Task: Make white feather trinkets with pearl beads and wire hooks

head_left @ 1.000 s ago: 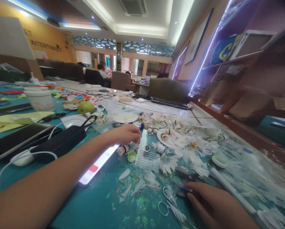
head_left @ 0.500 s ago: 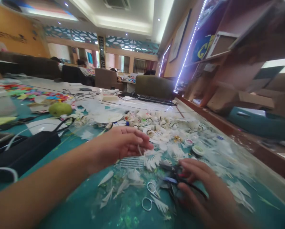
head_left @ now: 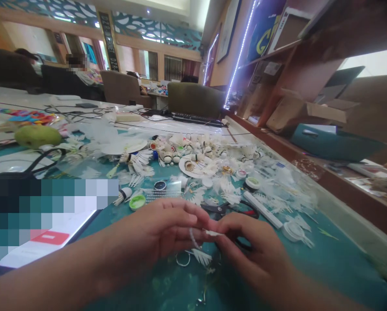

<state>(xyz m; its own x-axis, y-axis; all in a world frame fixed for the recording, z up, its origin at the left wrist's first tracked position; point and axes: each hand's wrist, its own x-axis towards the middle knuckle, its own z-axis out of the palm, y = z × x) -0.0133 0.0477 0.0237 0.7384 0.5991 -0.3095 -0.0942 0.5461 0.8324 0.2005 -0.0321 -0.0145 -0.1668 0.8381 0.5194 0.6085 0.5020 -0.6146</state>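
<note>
My left hand (head_left: 170, 229) is half curled at the centre, with a thin white strand (head_left: 193, 238) between its fingers. From the right, my right hand (head_left: 251, 246) meets its fingertips, thumb and forefinger pinched on a small white piece (head_left: 213, 233). Black-handled scissors (head_left: 219, 209) lie on the green mat just behind the hands, partly hidden by them. A silver scissors ring (head_left: 183, 259) and a trimmed white feather piece (head_left: 202, 257) show below the left fingers.
Shuttlecocks (head_left: 167, 153) and feathers cover the mat's back. An open green pot (head_left: 137, 201), a dark-rimmed pot (head_left: 252, 184) and a white stick (head_left: 262, 210) lie nearer. A lit phone (head_left: 50, 242) is at the left; a green fruit (head_left: 37, 136) sits behind it.
My right hand has left the dark-handled tools and moved up and left to my left hand, now pinching a white piece. My left hand is slightly lower. The view has shifted, showing a phone.
</note>
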